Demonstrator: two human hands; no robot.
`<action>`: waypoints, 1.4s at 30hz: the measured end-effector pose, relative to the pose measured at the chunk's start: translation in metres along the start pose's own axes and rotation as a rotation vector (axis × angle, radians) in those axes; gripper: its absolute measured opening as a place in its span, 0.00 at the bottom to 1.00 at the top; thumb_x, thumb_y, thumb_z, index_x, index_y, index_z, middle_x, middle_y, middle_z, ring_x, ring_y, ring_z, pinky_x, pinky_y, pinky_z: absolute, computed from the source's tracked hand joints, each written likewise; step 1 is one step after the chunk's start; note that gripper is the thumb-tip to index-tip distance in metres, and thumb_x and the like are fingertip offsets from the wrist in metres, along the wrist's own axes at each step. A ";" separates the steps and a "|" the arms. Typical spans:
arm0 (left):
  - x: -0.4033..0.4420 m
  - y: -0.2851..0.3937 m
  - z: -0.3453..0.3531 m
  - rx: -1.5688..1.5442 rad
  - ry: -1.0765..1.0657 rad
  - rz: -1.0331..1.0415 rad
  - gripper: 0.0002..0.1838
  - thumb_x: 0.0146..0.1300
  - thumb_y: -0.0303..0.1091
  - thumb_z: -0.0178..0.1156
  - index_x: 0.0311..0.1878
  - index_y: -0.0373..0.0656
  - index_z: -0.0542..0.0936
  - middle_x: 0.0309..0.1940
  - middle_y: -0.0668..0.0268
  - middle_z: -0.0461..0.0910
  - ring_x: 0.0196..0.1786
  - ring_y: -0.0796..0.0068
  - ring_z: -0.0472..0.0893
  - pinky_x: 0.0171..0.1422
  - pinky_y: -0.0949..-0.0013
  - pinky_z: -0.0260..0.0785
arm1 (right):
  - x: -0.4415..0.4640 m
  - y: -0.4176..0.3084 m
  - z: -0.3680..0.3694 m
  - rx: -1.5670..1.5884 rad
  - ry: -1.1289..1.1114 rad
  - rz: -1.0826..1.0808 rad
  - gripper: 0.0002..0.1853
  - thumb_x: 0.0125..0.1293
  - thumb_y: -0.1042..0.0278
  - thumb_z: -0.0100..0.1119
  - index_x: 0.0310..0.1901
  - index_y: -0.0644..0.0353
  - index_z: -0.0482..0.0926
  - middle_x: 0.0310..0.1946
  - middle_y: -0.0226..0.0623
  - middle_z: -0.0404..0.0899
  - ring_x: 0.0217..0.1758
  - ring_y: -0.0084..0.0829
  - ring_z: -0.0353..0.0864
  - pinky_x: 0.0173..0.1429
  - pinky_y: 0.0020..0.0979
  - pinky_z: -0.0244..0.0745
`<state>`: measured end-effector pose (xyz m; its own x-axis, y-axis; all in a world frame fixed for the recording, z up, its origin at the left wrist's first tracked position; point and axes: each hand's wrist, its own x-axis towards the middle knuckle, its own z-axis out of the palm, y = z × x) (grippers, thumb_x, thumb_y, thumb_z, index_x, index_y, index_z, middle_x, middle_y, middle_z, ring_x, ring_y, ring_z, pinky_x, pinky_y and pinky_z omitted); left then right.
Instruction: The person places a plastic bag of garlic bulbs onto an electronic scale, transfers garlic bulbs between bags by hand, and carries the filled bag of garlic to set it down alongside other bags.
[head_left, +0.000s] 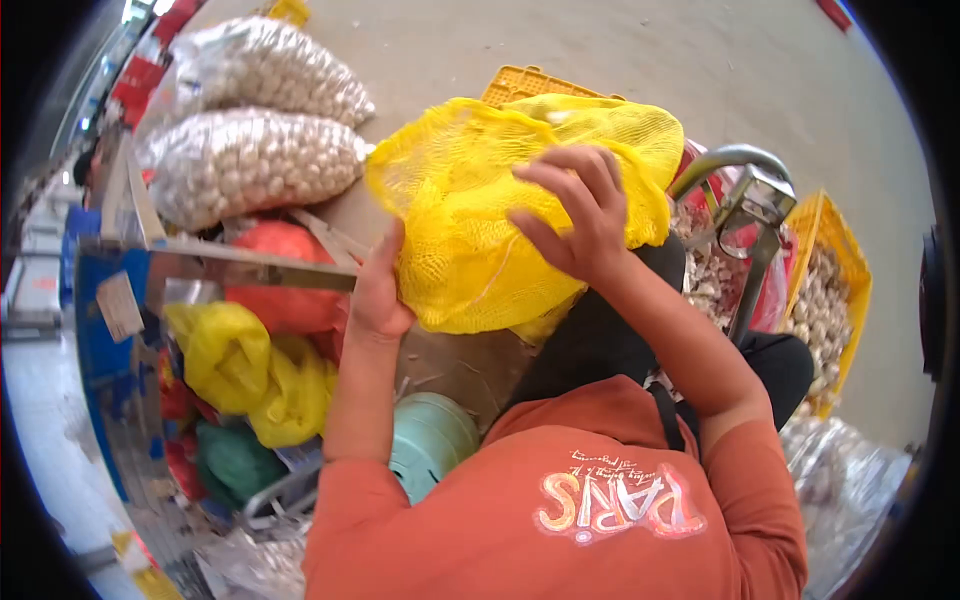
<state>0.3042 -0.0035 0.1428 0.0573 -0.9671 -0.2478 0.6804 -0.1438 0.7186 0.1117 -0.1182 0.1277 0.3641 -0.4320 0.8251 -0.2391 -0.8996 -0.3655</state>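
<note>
Yellow mesh netting (470, 240) is bunched up in front of me, over my lap. At its left edge, my left hand (382, 290) holds the net, with the fingers partly hidden behind it. Above the right part of the netting is my right hand (585, 210), its fingers curled but spread apart and nothing visible between them. More yellow mesh (630, 135) lies behind that hand, in front of a yellow plastic crate (540, 82).
Two clear bags of garlic bulbs (260, 165) lie at the upper left. A metal tubular frame (745, 200) and a yellow crate of garlic (825, 300) stand on the right. Below my left arm are a yellow bag (250, 375) and a pale green bucket (432, 440).
</note>
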 end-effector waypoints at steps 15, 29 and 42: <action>-0.001 -0.018 0.056 1.254 0.930 1.216 0.23 0.42 0.21 0.56 0.47 0.40 0.69 0.38 0.54 0.71 0.46 0.50 0.70 0.52 0.56 0.64 | -0.015 0.020 -0.067 -0.196 -0.325 -0.065 0.16 0.63 0.74 0.47 0.51 0.66 0.73 0.52 0.50 0.74 0.56 0.54 0.70 0.60 0.41 0.64; 0.130 -0.093 0.017 2.288 -0.198 0.016 0.31 0.54 0.57 0.57 0.53 0.43 0.76 0.49 0.51 0.78 0.52 0.53 0.76 0.56 0.57 0.68 | -0.095 -0.037 -0.079 0.267 -0.971 0.507 0.25 0.62 0.43 0.52 0.43 0.62 0.78 0.40 0.51 0.78 0.44 0.50 0.77 0.47 0.44 0.72; 0.073 -0.039 0.064 0.623 -0.165 -0.410 0.23 0.67 0.38 0.46 0.63 0.38 0.65 0.57 0.57 0.71 0.57 0.60 0.74 0.60 0.58 0.70 | -0.117 0.051 -0.030 0.053 -0.586 0.634 0.14 0.37 0.59 0.65 0.26 0.58 0.84 0.24 0.44 0.81 0.28 0.46 0.79 0.33 0.43 0.73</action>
<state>0.2349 -0.0819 0.1385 -0.2541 -0.8228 -0.5084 0.0829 -0.5423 0.8361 0.0294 -0.1119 0.0255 0.5854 -0.8034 0.1084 -0.5170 -0.4730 -0.7134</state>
